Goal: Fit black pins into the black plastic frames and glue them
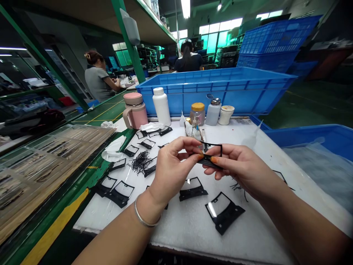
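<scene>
Between my two hands, above the white work surface (187, 228), is a black plastic frame part (212, 161) with a thin rectangular opening. My left hand (176, 165) pinches its left side, thumb on the near face. My right hand (237, 162) grips the right side the same way, and both thumbs press close together on the thick lower bar. Similar black frame parts with clear windows lie below, one near the front (230, 217) and another under my hands (193, 193). A heap of thin black strips (140, 162) lies left of my left hand.
A pink mug (136, 114), a white bottle (161, 108), a yellow-lidded jar (197, 114) and a pump bottle (213, 112) line the back edge, before a large blue crate (182, 94). Left is a compartment tray (52, 162); right, a blue bin (325, 143). Two people sit farther off.
</scene>
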{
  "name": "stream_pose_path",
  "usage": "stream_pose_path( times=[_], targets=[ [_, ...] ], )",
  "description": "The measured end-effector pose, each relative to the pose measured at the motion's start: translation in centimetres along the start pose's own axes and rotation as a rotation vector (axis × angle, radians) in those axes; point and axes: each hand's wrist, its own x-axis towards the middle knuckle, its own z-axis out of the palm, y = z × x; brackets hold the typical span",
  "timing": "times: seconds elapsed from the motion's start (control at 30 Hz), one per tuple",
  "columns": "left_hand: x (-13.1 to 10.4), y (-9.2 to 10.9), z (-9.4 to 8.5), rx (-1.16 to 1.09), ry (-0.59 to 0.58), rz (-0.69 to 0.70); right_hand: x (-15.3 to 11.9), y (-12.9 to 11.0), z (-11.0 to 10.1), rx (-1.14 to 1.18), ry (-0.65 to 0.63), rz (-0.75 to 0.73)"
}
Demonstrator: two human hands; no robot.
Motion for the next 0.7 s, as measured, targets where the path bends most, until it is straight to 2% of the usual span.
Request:
stream_pose_path(
  times=[0.7],
  targets=[
    [0.06, -0.15, -0.39, 0.06, -0.018, -0.01, -0.13, 0.15, 0.15, -0.039, 0.034, -0.027]
  ],
)
